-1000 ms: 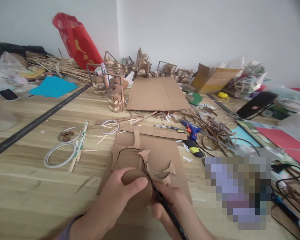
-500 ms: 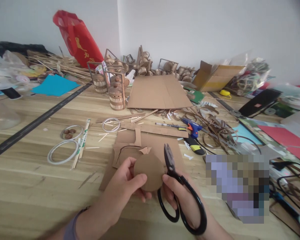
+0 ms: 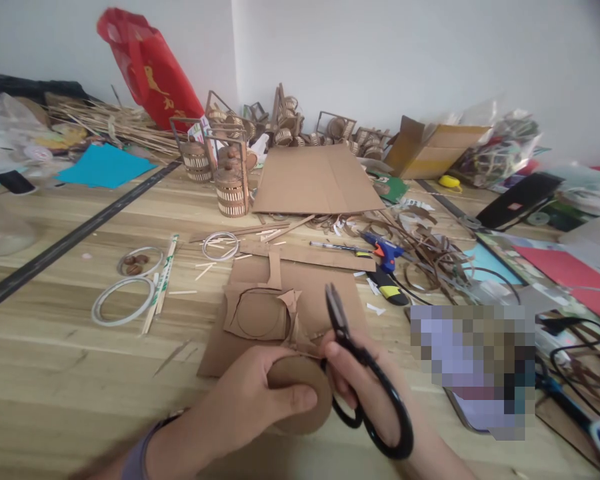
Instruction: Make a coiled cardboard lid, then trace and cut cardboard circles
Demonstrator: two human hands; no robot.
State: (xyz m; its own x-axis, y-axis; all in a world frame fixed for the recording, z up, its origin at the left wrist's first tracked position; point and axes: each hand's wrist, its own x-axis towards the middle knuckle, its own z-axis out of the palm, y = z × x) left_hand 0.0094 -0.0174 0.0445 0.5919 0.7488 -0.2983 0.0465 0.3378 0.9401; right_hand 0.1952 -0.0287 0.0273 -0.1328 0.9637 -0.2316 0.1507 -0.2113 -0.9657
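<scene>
My left hand (image 3: 260,393) grips a round cardboard disc (image 3: 307,400), thumb on its upper face and fingers beneath. Black-handled scissors (image 3: 380,407) sit in my right hand (image 3: 365,373), the handle loops around the hand and the nearly closed blades pointing up and away. Fingers of the right hand are close to the disc's right edge; I cannot tell whether they touch it. Just beyond the hands lies a cut cardboard offcut (image 3: 260,313) with a circle drawn on it, on top of a larger cardboard sheet (image 3: 325,287).
A glue gun (image 3: 387,253) and a yellow-black cutter (image 3: 387,287) lie right of the sheet. White rings (image 3: 125,303) and thin sticks (image 3: 161,280) are on the left. Small slatted baskets (image 3: 233,190) stand behind, near a big cardboard panel (image 3: 320,180). Brown strips (image 3: 430,257) tangle at right.
My left hand has brought the disc down towards me and tilted it, uncovering the offcut behind. The right hand has shifted only slightly, still holding the scissors. The camera view has shifted a little.
</scene>
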